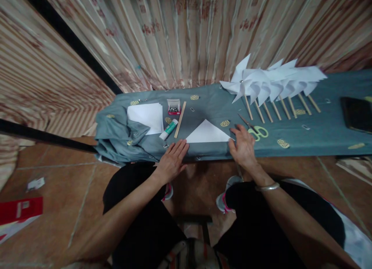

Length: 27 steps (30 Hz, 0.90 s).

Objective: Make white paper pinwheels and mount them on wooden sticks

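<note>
A sheet of white paper folded into a triangle lies on the cloth-covered bench, its long edge facing me. My left hand rests flat with fingers stretched out, the tips touching the triangle's left corner. At the right corner is my right hand, its fingers bent and apart, with the thumb side touching the paper. Just beyond the right hand lie scissors with light green handles. A glue stick and wooden sticks lie beyond the left hand.
Several white paper pinwheels on wooden sticks lie in a row at the back right. A stack of white paper and a small box of metal pieces sit at the left. A dark phone-like object lies far right. Curtains hang behind.
</note>
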### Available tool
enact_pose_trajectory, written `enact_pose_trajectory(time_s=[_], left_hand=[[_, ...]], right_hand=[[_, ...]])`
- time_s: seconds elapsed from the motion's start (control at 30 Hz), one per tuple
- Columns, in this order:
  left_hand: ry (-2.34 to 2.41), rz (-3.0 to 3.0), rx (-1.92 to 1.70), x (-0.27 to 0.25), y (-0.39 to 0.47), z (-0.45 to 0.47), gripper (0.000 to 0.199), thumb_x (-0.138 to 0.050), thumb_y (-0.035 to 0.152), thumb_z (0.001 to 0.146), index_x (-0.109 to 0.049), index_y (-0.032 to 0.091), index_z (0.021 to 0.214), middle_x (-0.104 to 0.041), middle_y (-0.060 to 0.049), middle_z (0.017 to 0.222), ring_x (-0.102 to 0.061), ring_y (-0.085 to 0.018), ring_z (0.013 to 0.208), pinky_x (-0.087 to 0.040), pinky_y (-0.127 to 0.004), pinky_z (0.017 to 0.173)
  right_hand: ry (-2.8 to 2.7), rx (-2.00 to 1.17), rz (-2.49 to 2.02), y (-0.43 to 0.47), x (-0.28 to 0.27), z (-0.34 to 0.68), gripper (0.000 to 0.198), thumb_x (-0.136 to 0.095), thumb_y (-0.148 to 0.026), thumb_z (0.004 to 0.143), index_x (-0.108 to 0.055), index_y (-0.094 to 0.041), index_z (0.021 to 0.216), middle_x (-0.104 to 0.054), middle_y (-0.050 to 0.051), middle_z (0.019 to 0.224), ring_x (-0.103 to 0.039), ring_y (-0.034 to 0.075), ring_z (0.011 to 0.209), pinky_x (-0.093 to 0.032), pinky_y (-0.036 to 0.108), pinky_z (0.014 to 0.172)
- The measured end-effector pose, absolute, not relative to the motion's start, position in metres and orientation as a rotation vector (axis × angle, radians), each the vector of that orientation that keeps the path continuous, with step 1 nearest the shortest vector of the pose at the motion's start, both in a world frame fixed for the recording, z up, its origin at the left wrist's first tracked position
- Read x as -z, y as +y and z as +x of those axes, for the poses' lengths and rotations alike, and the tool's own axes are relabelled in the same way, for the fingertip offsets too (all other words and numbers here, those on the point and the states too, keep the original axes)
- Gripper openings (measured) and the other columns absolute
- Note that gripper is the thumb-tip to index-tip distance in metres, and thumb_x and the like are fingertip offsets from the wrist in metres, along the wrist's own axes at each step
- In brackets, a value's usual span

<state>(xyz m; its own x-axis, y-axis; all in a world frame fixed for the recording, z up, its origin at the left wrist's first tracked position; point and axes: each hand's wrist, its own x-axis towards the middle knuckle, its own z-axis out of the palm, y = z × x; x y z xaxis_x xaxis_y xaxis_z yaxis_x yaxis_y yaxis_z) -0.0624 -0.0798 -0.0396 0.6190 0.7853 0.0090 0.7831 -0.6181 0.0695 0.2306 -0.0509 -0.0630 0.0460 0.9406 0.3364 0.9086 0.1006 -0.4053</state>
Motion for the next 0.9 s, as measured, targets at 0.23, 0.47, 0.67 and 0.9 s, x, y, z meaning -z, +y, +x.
enact_pose_trajectory(time_s=[0.23,0.47,0.67,0.9], left_hand=[[1.39,2.758,-0.115,0.042,-0.084,-0.06,0.074,-0.061,0.032,0.088,-0.029,0.006,0.15,-0.031,-0.02,0.158,-0.026,-0.03,0.149,-0.025,-0.048,0.121],[1.375,2.762,-0.141,0.042,-0.086,-0.06,0.075,-0.06,0.031,0.088,-0.027,0.006,0.15,-0.032,-0.022,0.157,-0.024,-0.03,0.149,-0.025,-0.049,0.12],[1.408,2.758,-0.15,0.043,-0.088,-0.058,0.076,-0.06,0.032,0.088,-0.027,0.005,0.15,-0.03,-0.022,0.158,-0.024,-0.031,0.149,-0.023,-0.05,0.12],[1.454,2.757,-0.178,0.047,-0.091,-0.055,0.075,-0.059,0.032,0.088,-0.027,0.004,0.15,-0.03,-0.024,0.157,-0.022,-0.033,0.149,-0.024,-0.052,0.119]], right_hand=[[-1.836,-0.068,-1.777,-0.05,0.064,0.238,0.046,-0.043,-0.019,0.083,-0.056,-0.011,0.126,-0.049,0.023,0.142,-0.046,0.036,0.13,-0.039,0.056,0.104],[-1.828,-0.051,-1.779,-0.044,0.055,0.241,0.048,-0.041,-0.012,0.08,-0.059,-0.012,0.124,-0.052,0.02,0.141,-0.048,0.034,0.132,-0.041,0.056,0.104],[-1.85,-0.185,-1.639,-0.029,0.049,0.236,0.037,-0.043,-0.031,0.092,-0.066,-0.015,0.116,-0.07,0.016,0.119,-0.063,0.03,0.112,-0.048,0.048,0.099],[-1.876,-0.27,-1.727,-0.017,0.046,0.221,0.022,-0.059,-0.029,0.081,-0.073,-0.02,0.096,-0.075,0.012,0.108,-0.069,0.029,0.097,-0.052,0.044,0.089]])
